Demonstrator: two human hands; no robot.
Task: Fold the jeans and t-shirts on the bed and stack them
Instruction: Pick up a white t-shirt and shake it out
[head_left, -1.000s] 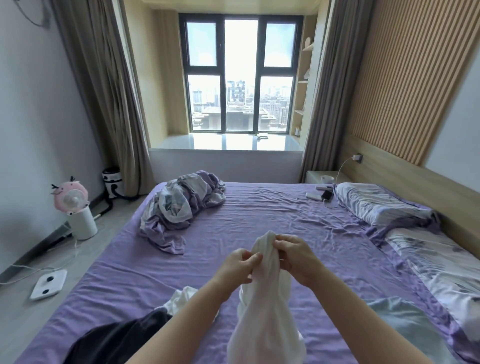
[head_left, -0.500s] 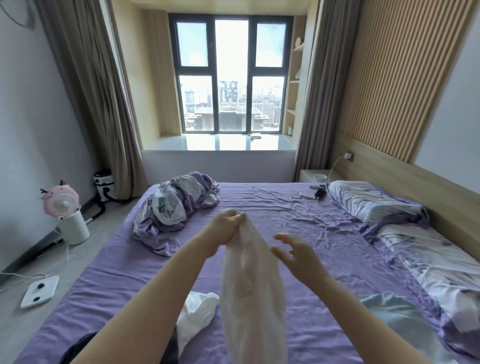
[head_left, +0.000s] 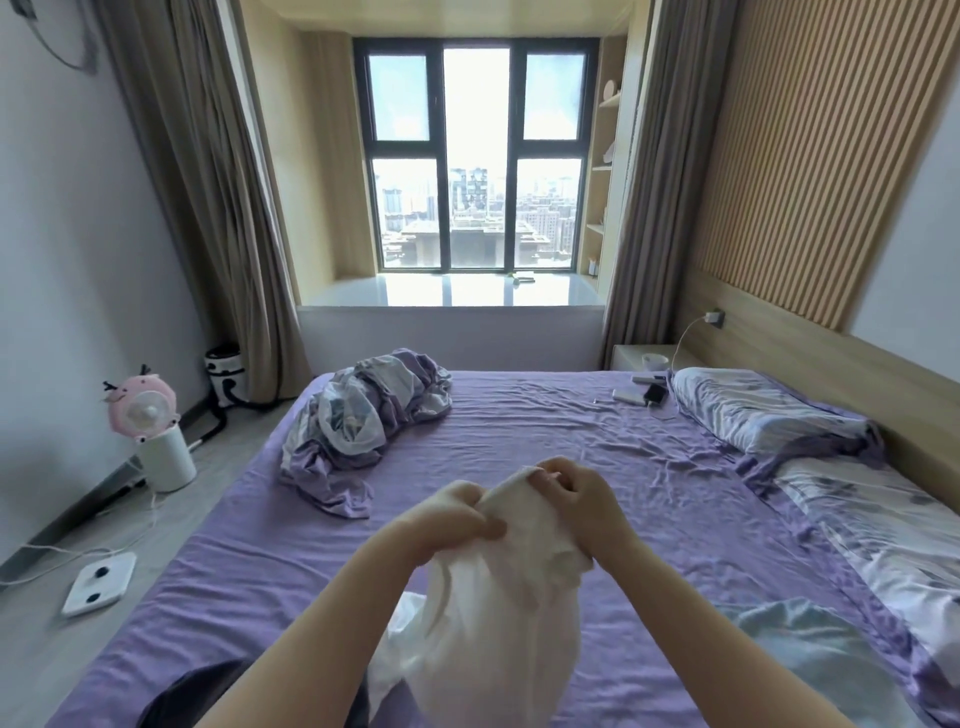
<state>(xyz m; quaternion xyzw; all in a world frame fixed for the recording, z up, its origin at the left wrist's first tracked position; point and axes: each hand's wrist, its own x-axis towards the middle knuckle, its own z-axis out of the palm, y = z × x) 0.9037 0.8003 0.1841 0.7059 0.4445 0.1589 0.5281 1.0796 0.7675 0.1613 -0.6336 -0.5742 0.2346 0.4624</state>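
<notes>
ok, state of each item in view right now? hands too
left hand: grips white t-shirt
right hand: grips white t-shirt
white t-shirt: held up, bunched, unfolded
dark garment: lying on bed, unfolded
pale blue garment: lying on bed, crumpled
purple quilt: heaped, unfolded
grey curtains: drawn open

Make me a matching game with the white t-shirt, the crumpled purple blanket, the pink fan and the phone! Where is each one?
Things:
1. white t-shirt
2. crumpled purple blanket
3. pink fan
4. black phone

Places:
A. on the floor by the wall
B. on the bed beside the pillow
C. held up in both hands
D. on the bed's far left corner

Pairs: 1-C, 2-D, 3-A, 4-B
</notes>
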